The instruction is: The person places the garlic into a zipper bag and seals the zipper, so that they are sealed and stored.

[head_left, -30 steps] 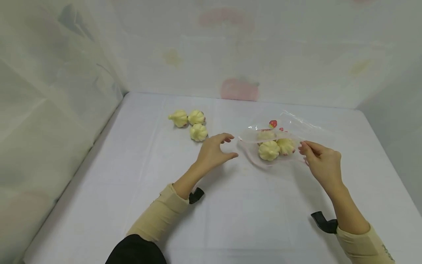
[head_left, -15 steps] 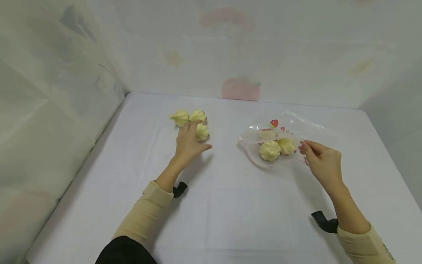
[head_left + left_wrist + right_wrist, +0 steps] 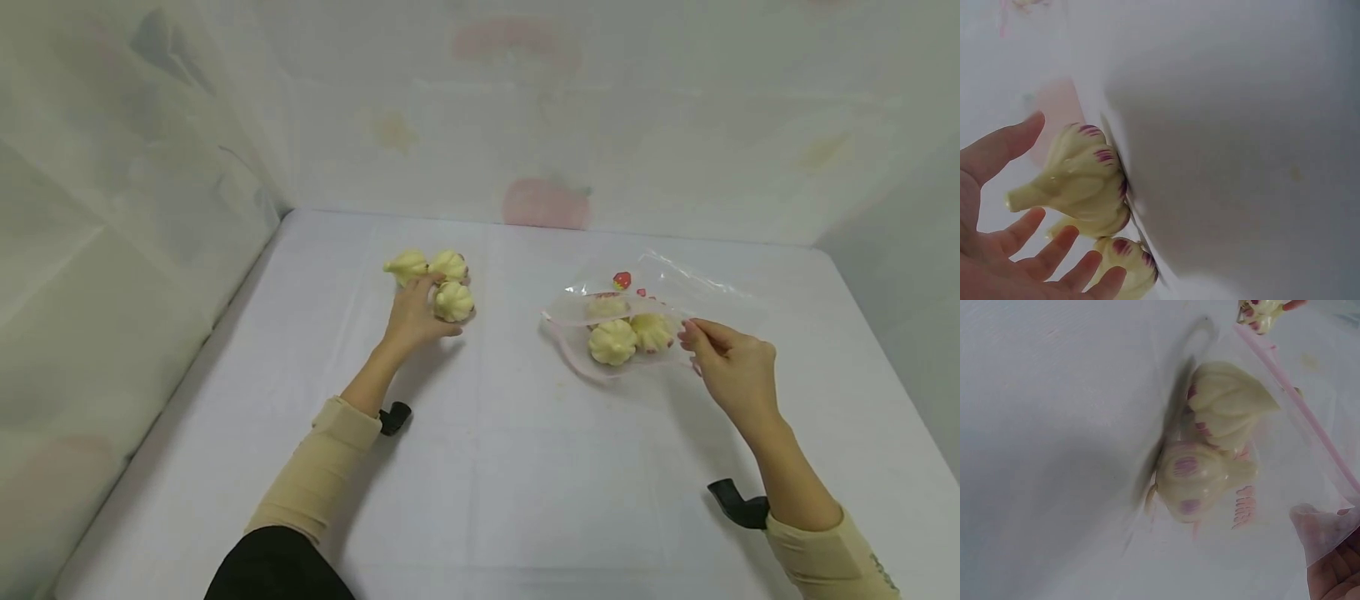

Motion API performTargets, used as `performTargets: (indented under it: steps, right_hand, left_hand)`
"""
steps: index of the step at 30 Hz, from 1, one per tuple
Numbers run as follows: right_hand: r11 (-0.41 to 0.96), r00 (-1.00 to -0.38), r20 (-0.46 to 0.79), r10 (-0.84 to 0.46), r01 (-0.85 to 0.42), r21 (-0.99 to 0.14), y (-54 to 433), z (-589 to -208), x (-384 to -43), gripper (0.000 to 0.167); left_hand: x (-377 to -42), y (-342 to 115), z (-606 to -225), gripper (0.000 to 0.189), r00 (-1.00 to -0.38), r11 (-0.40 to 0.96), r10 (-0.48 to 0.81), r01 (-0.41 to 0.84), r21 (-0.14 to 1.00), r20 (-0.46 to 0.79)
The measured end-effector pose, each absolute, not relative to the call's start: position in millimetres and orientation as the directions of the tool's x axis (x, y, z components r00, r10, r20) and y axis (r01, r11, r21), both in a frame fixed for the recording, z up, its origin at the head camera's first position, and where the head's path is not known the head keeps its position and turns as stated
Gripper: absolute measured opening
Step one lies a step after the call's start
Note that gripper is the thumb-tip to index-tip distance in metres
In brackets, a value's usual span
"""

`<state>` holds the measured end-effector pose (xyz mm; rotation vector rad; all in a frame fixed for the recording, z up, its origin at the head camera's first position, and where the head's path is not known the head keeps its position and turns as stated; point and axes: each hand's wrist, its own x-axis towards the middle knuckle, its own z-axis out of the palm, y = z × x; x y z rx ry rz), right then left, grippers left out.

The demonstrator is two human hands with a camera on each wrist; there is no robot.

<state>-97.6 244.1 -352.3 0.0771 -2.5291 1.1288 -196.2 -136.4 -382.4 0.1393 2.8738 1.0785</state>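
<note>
Three pale yellow garlic bulbs with purple streaks stand together at the left of the head view. My left hand (image 3: 412, 318) is at the nearest bulb (image 3: 453, 302), its thumb and fingers spread around one side. In the left wrist view the fingers are apart, with that garlic bulb (image 3: 1085, 178) between thumb and fingers but not gripped. My right hand (image 3: 738, 375) pinches the edge of a clear zip bag (image 3: 573, 356) with a pink seal. Inside the bag's mouth lie garlic bulbs, one in front (image 3: 612, 342), one to its right (image 3: 652, 332) and one behind (image 3: 606, 307).
The other two loose bulbs, one at left (image 3: 406, 263) and one behind (image 3: 450, 264), touch or nearly touch the nearest. A white cloth covers the table (image 3: 555, 492). Patterned sheeting (image 3: 660, 158) rises behind it, and more sheeting (image 3: 112, 250) stands on the left.
My left hand has moved from beside the bag's mouth leftward to the loose garlic bulbs. The right hand keeps its pinch on the bag and has not visibly moved.
</note>
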Motion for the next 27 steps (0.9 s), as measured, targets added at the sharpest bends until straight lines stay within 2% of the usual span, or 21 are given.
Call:
performTargets:
  steps: [21,27]
  right_hand:
    - [0.680,-0.925,0.367,0.095,-0.209,-0.703,245.3,-352.3,-95.5,0.022]
    - [0.685,-0.928,0.361,0.095,-0.203,-0.700,245.6,-351.5,-94.9,0.022]
  left_hand:
    - [-207.9,-147.8,-386.0,0.081,-0.981,0.733,0.185,0.095,0.674,-0.063]
    - [-210.9,-147.7,-387.7,0.081,-0.974,0.727,0.190,0.054,0.685,-0.124]
